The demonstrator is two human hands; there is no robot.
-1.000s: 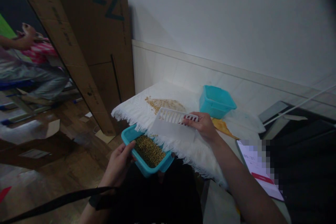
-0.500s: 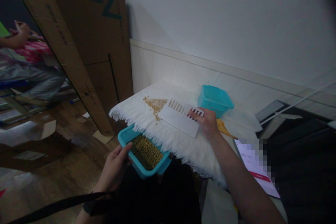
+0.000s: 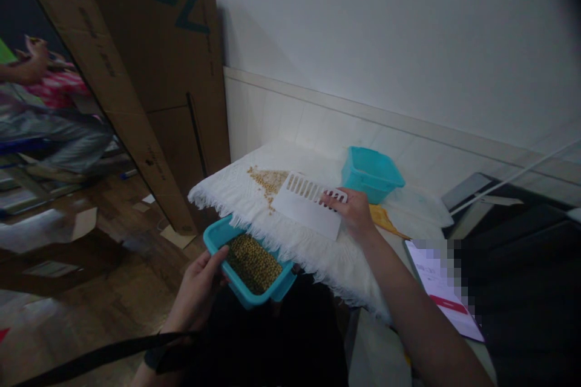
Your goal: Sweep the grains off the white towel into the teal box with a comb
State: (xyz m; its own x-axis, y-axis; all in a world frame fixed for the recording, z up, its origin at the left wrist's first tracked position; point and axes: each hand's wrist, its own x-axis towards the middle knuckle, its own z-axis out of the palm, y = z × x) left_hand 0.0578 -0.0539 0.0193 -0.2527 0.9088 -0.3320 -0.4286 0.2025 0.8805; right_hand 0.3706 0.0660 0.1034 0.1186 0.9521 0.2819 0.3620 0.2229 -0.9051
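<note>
A white slotted scraper [image 3: 308, 211] slants over the white cloth [image 3: 245, 196], its solid part toward the near edge; whether its lower edge touches the weave is hard to tell. The right hand [image 3: 356, 211] grips its slotted end, the thumb across the slots and the other fingers mostly hidden behind. Loose yellowish grains [image 3: 270, 181] lie spread on the cloth just beside it, and the scraper blocks part of them from view.

Below the cloth's edge, a blue tub [image 3: 261, 299] is partly filled with beans [image 3: 254, 260]. The left hand [image 3: 200, 275] pinches its near rim, thumb on top, remaining fingers largely out of sight. The cloth's fringe hangs over the tub's far rim and covers a stretch of it.

Beyond the right hand stands a second blue tub [image 3: 372, 175], with a yellow cloth [image 3: 385, 221] and clear plastic [image 3: 422, 208] near it. The right forearm lies between the cloth and a lit screen [image 3: 447, 296] on the desk [image 3: 397, 247]. A tall cardboard box [image 3: 177, 66] rises close to the left, against the wall [image 3: 385, 30], partly hiding a seated person [image 3: 59, 127].
</note>
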